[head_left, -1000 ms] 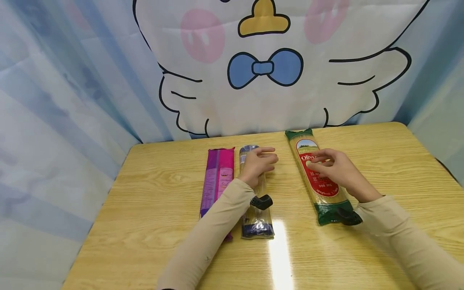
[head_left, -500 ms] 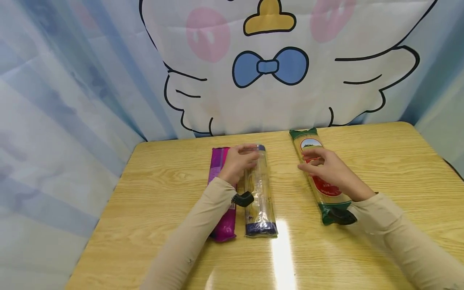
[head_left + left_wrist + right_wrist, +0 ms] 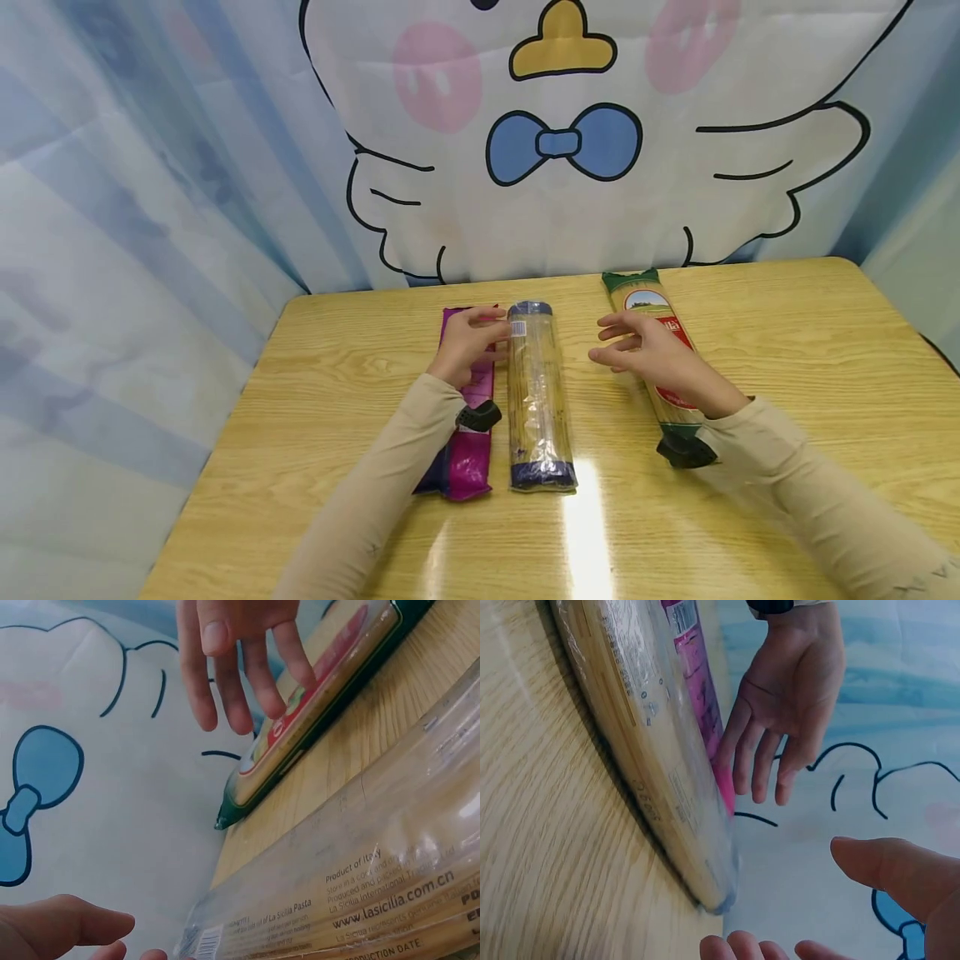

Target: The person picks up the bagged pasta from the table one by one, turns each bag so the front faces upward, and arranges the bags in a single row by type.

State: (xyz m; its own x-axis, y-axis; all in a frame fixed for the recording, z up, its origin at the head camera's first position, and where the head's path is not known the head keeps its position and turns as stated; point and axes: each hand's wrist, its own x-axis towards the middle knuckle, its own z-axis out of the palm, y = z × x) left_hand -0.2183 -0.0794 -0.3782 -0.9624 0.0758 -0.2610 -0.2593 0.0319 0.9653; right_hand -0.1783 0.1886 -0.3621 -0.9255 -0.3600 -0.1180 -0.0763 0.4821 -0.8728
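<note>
Clear pasta packet point(image 3: 536, 392) lies flat on the table point(image 3: 337, 358), one end toward the far edge, nearer the left edge than the right. Expected handling: fairly light, stiff along its length, slick at the film; the dry strands inside are likely brittle, so avoid bending. Recommended hold: both long sides at mid-length, with light, even pressure. Appearance: transparent, glossy, wrinkled wrap; straight pale-yellow strands; dark blue bands at both ends; barcode at the far end. Left hand point(image 3: 463, 346): fingers loosely extended over the purple packet point(image 3: 471, 467), grasping nothing; contact cannot be determined. Right hand point(image 3: 651, 350): thumb and fingers apart, grasping nothing, above the green-ended packet point(image 3: 678, 398).
</note>
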